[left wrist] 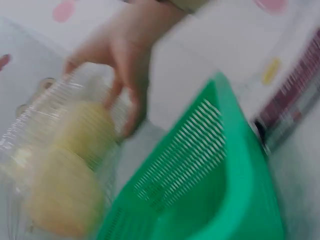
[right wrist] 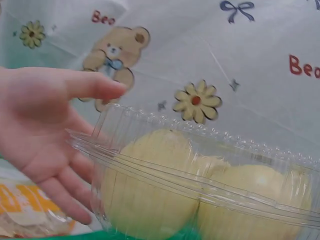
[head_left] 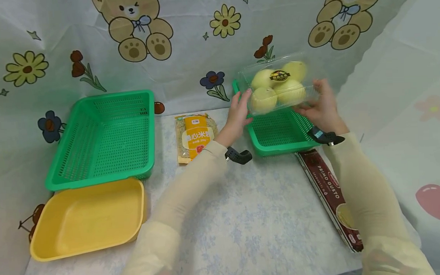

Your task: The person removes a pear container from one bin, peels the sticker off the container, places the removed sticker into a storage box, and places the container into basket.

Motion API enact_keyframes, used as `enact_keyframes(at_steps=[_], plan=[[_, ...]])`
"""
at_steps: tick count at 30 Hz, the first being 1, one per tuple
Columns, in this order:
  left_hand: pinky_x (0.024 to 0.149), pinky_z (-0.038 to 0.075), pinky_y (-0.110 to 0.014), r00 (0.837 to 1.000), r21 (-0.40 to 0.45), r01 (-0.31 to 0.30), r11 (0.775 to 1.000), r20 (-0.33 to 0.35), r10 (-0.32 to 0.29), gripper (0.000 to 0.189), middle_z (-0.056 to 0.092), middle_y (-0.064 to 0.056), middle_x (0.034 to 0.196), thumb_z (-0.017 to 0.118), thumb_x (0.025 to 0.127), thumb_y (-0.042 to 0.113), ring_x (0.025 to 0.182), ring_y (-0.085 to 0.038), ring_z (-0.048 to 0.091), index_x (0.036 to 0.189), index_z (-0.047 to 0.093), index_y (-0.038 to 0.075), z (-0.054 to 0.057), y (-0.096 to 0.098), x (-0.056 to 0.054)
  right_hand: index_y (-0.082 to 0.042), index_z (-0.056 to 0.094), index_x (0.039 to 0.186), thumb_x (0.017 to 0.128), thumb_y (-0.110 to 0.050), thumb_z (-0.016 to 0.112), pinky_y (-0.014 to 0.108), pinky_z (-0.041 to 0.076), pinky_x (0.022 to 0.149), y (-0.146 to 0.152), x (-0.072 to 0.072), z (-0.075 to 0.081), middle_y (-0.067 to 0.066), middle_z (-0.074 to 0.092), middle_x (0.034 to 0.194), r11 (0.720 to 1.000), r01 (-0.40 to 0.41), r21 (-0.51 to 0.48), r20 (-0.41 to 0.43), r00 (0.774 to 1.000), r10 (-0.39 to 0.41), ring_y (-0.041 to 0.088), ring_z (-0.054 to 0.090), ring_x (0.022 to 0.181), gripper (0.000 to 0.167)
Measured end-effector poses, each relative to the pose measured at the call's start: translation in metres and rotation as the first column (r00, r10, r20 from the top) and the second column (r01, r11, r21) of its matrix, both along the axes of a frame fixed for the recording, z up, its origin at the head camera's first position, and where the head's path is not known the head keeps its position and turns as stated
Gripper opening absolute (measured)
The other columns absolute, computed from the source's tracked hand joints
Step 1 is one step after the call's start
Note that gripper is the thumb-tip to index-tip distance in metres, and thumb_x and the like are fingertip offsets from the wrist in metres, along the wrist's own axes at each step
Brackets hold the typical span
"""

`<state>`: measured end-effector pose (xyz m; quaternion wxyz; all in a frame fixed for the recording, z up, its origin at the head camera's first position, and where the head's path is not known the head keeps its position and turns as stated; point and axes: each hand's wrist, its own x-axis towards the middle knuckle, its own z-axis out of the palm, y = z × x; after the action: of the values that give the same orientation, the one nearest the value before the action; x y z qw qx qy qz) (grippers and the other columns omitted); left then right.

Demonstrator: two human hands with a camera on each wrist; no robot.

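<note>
My left hand (head_left: 237,116), fingers extended, touches one end of clear box (head_left: 279,75) of pale-yellow fruit (head_left: 264,99); my right hand (head_left: 325,109) grips other end, above right-side green basket (head_left: 284,149).

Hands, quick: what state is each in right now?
Left hand: open, at one end of the clear fruit box.
Right hand: closed, holding the clear fruit box's other end.
</note>
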<state>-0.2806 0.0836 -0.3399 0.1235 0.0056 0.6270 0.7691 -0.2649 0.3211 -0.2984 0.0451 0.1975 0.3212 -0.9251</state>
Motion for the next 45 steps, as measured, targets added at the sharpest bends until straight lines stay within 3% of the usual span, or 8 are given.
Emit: enact_keyframes(at_steps=[4,10,15,18,25,30,35,45], plan=[[0.111,0.046,-0.058,0.996,0.172,-0.033,0.985,0.09,0.017,0.078,0.025,-0.01,0.168,0.062,0.099,0.045,0.143,-0.045,0.045,0.163,0.02,0.03,0.011,-0.02,0.002,-0.047,0.022,0.147,0.098,-0.031,0.062,0.041,0.017,0.129,-0.022,0.004,-0.001,-0.011,-0.01,0.17,0.999,-0.045,-0.007,-0.019,0.999,0.045,0.018,0.007,0.16,0.066],[0.101,0.054,-0.056,0.995,0.2,-0.089,0.976,0.066,0.077,0.087,0.028,-0.011,0.166,0.069,0.097,0.03,0.142,-0.033,0.047,0.164,0.015,0.035,0.015,-0.053,0.023,-0.054,0.015,0.149,0.098,-0.031,0.062,0.046,0.016,0.129,-0.054,0.015,-0.002,-0.005,-0.012,0.171,0.996,-0.086,0.032,-0.063,0.994,0.087,0.028,0.007,0.161,0.074],[0.061,0.05,-0.024,0.984,0.139,-0.176,0.975,0.011,0.176,0.085,0.047,-0.008,0.152,0.068,0.096,0.022,0.084,-0.01,0.055,0.163,0.017,0.033,0.012,-0.081,0.045,-0.052,0.008,0.155,0.097,-0.033,0.065,0.047,0.016,0.129,-0.078,0.023,-0.007,0.002,-0.007,0.172,0.971,-0.189,0.145,-0.096,0.974,0.203,0.029,0.011,0.16,0.083],[0.054,0.04,-0.021,0.974,0.145,-0.226,0.963,0.021,0.225,0.082,0.045,-0.008,0.154,0.066,0.096,0.019,0.071,-0.009,0.046,0.163,0.019,0.031,0.006,-0.1,0.057,-0.041,0.014,0.16,0.097,-0.037,0.065,0.043,0.02,0.129,-0.088,0.029,-0.014,0.005,0.004,0.171,0.92,-0.248,0.303,-0.129,0.946,0.298,0.026,0.016,0.159,0.081],[0.073,0.053,-0.03,0.951,0.203,-0.307,0.93,0.113,0.29,0.071,0.039,-0.008,0.155,0.06,0.097,0.018,0.106,-0.018,0.054,0.159,0.027,0.025,-0.015,-0.142,0.079,-0.02,0.046,0.136,0.105,-0.035,0.052,0.041,0.018,0.127,-0.104,0.034,-0.026,-0.005,0.051,0.129,0.754,-0.311,0.578,-0.135,0.875,0.465,0.02,0.041,0.136,0.035],[0.072,0.048,-0.027,0.914,0.231,-0.401,0.886,0.169,0.37,0.059,0.047,-0.006,0.136,0.055,0.099,0.017,0.099,-0.015,0.052,0.154,0.035,0.021,-0.032,-0.167,0.097,-0.007,0.034,0.155,0.109,-0.031,0.042,0.046,0.03,0.124,-0.128,0.044,-0.033,0.015,0.045,0.155,0.548,-0.354,0.758,-0.011,0.832,0.554,0.03,0.037,0.149,0.053],[0.088,0.047,-0.036,0.885,0.198,-0.455,0.868,0.21,0.416,0.062,0.036,-0.012,0.156,0.051,0.1,0.016,0.115,-0.019,0.048,0.159,0.031,0.016,-0.052,-0.182,0.115,0.0,0.018,0.162,0.106,-0.03,0.045,0.051,0.033,0.122,-0.144,0.061,-0.053,0.023,0.032,0.164,0.37,-0.352,0.86,0.061,0.79,0.61,0.037,0.035,0.15,0.069],[0.117,0.038,-0.047,0.909,-0.084,-0.394,0.915,0.115,0.402,0.062,0.034,-0.014,0.163,0.053,0.104,0.028,0.142,-0.03,0.04,0.159,0.032,0.009,-0.089,-0.196,0.153,0.007,0.017,0.159,0.104,-0.025,0.047,0.056,0.036,0.119,-0.151,0.098,-0.101,0.028,0.032,0.162,0.335,-0.412,0.847,0.128,0.771,0.624,0.041,0.034,0.149,0.07]])
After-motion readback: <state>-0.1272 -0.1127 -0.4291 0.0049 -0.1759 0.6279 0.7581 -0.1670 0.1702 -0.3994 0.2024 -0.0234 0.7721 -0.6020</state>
